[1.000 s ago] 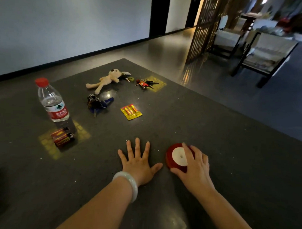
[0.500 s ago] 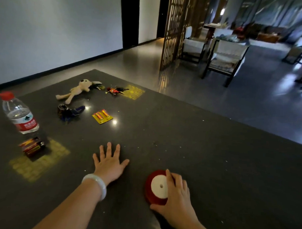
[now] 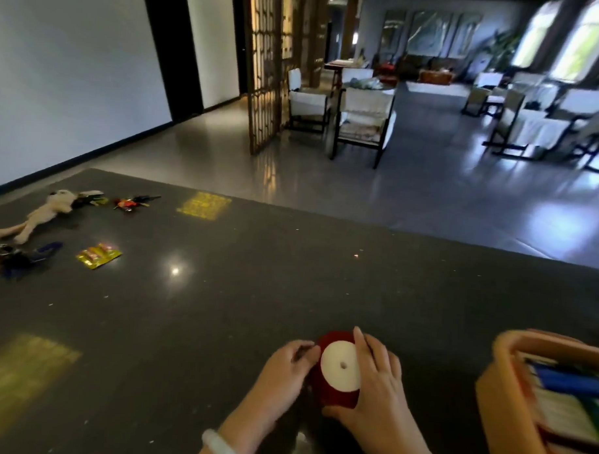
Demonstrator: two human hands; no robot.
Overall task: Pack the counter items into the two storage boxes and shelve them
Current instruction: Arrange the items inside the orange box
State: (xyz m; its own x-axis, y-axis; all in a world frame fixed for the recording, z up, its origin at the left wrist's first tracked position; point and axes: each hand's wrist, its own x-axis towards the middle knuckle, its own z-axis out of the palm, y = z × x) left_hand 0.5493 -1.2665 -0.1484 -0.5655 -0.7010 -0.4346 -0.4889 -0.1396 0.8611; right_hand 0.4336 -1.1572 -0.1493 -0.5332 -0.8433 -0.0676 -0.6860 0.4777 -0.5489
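Observation:
A red ribbon spool point(image 3: 340, 369) with a white round face sits near the front of the dark counter point(image 3: 289, 294). My right hand point(image 3: 377, 396) grips it from the right, fingers over its top and thumb under it. My left hand point(image 3: 282, 375) holds its left side with curled fingers. An orange storage box point(image 3: 509, 390) with several packed items stands at the right edge, close to my right hand. Far left lie a cream plush toy point(image 3: 44, 211), a key bunch point(image 3: 22, 256), a yellow battery pack point(image 3: 98, 255) and a small red and black item point(image 3: 132, 202).
The counter's far edge drops to a grey floor. Beyond it stand a wooden lattice screen point(image 3: 266, 73) and white chairs point(image 3: 363, 117). Yellow light patches point(image 3: 204, 204) lie on the counter.
My view has swung right, so the bottle and loose batteries left the frame and the orange box came in. My left hand moved off the counter onto the spool.

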